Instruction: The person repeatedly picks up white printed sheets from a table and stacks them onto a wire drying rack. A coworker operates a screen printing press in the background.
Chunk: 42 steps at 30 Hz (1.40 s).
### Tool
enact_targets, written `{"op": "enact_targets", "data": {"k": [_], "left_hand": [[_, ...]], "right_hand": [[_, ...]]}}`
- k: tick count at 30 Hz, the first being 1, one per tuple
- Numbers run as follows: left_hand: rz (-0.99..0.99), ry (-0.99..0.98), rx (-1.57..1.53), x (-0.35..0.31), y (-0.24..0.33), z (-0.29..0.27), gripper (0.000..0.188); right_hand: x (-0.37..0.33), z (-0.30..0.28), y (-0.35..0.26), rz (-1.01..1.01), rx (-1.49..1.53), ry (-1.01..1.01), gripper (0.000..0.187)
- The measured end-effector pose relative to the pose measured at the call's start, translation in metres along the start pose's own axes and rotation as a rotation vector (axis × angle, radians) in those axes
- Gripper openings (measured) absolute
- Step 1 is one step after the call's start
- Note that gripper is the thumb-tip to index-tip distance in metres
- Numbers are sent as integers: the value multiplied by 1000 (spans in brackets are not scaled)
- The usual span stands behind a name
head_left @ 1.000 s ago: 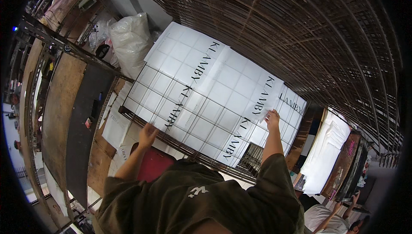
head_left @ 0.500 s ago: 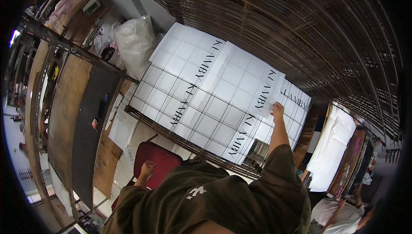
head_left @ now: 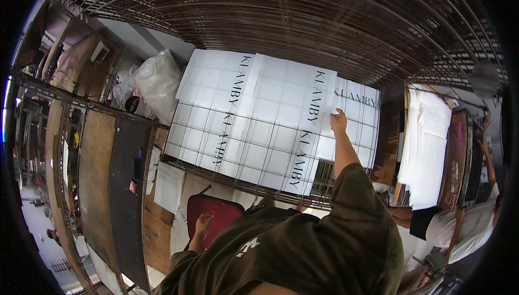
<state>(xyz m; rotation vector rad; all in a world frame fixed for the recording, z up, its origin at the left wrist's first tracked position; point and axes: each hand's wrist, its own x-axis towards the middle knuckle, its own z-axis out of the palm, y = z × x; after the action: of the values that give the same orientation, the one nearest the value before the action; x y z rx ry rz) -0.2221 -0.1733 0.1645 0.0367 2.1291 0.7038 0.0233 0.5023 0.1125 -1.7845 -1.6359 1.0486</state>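
White printed sheets (head_left: 278, 84) with large black lettering lie on the wire rack (head_left: 254, 179). More white sheets show beneath its wires. My right hand (head_left: 338, 122) reaches over the rack at the right edge of the top sheet. Thumb and fingers are pinched together at that edge. Down at the left, my left hand (head_left: 202, 223) hangs over a red chair seat (head_left: 221, 214), fingers loosely bent and apart, with nothing in them.
Dark wire racks (head_left: 303, 14) rise behind the sheets. A stack of white paper (head_left: 424, 143) stands at the right, near a person in a white shirt (head_left: 467, 227). Wooden boards (head_left: 93, 165) line the left, with a filled plastic bag (head_left: 158, 84) beyond.
The view has turned, so the rack appears straighter and farther left. My right hand stays by the top sheet's right edge. More of the person at the right shows.
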Motion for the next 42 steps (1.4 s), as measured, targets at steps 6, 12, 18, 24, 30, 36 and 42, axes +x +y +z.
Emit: {"op": "enact_targets", "data": {"k": [6, 12, 18, 24, 30, 36, 42], "left_hand": [[-153, -31, -75, 6, -37, 19, 40], [143, -50, 234, -18, 30, 75, 36], [544, -487, 547, -16, 60, 131, 41], [582, -580, 698, -68, 71, 163, 41], [609, -504, 666, -112, 98, 190, 40], [644, -481, 638, -135, 117, 207, 40], [669, -472, 641, -148, 123, 212, 39]], "right_hand": [[-90, -51, 20, -263, -101, -53, 36], [-210, -168, 88, -210, -313, -128, 36], [-291, -277, 182, 1, -260, -54, 34], [-314, -347, 237, 105, -219, 170, 31], [-338, -360, 276, 205, -204, 186, 32], [-341, -373, 282, 230, -220, 84, 32], [-321, -375, 277, 147, -192, 128, 31]]}}
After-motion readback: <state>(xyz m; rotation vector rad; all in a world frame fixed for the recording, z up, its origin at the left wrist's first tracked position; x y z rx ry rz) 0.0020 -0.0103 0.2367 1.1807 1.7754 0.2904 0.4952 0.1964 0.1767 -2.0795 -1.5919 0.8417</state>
